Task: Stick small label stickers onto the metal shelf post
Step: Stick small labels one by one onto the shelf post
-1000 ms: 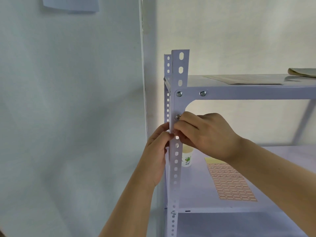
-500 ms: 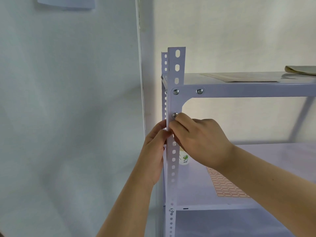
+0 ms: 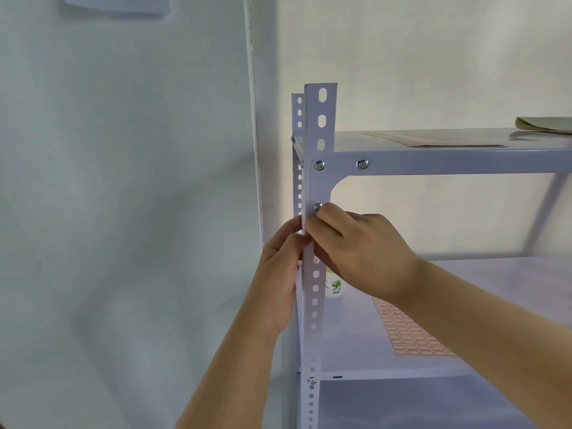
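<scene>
**Fingertips pressing at the post, just below the bracket bolt**

I see both hands meeting on the white perforated metal shelf post. The left hand pinches its edge from 9 o'clock; the right hand, fingers together, presses its face from 3 o'clock. Against the previous half-second the grip is unchanged (only the view shifted), which I read as smoothing a sticker down; the sticker itself is hidden. The pink label sheet lies on the lower shelf at 5 o'clock.

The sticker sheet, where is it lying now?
In the head view, the sticker sheet lies flat on the middle shelf, right of the post, partly under the right forearm.
</scene>
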`<action>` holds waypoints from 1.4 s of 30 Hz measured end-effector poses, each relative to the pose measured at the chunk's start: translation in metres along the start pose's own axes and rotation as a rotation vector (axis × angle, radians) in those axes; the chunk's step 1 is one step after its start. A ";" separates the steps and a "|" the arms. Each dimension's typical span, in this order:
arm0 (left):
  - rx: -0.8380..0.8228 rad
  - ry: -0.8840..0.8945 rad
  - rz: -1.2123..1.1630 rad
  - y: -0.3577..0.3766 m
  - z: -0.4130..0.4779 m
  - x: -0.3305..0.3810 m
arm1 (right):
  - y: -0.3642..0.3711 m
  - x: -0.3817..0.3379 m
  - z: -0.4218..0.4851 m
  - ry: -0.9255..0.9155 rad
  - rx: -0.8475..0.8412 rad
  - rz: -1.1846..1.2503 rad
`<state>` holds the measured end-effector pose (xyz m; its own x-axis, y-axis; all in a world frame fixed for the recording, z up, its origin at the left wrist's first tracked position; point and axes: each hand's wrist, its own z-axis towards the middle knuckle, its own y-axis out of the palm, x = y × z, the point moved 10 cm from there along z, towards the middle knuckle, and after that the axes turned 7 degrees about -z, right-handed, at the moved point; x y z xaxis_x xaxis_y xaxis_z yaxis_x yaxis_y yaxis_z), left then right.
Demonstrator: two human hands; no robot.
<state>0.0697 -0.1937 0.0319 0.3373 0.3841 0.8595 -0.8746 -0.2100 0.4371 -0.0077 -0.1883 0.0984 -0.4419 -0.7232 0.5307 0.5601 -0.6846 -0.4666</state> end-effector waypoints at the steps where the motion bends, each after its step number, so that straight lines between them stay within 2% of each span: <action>1: -0.001 0.001 -0.002 0.000 0.000 0.000 | 0.000 0.000 0.001 -0.005 -0.002 0.011; 9: 0.010 -0.023 -0.015 -0.003 -0.001 -0.002 | 0.001 -0.001 -0.003 -0.044 -0.025 0.077; 14: 0.027 -0.019 0.003 -0.007 0.000 -0.004 | -0.006 0.016 -0.007 0.098 0.054 0.179; 22: -0.023 0.004 0.053 -0.003 -0.002 0.000 | -0.015 0.001 -0.001 -0.078 0.103 -0.010; 30: -0.062 0.026 0.079 -0.002 0.000 -0.002 | -0.006 -0.004 0.004 -0.091 0.061 -0.120; 37: -0.034 0.024 0.086 -0.008 0.003 -0.006 | 0.000 0.000 0.002 -0.034 0.049 -0.016; 42: 0.008 -0.006 0.046 -0.014 0.004 -0.011 | 0.000 0.011 -0.006 0.062 0.036 0.175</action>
<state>0.0798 -0.1988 0.0175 0.2988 0.3686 0.8803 -0.8863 -0.2348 0.3991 -0.0168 -0.1972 0.0999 -0.3771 -0.8361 0.3983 0.6567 -0.5447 -0.5216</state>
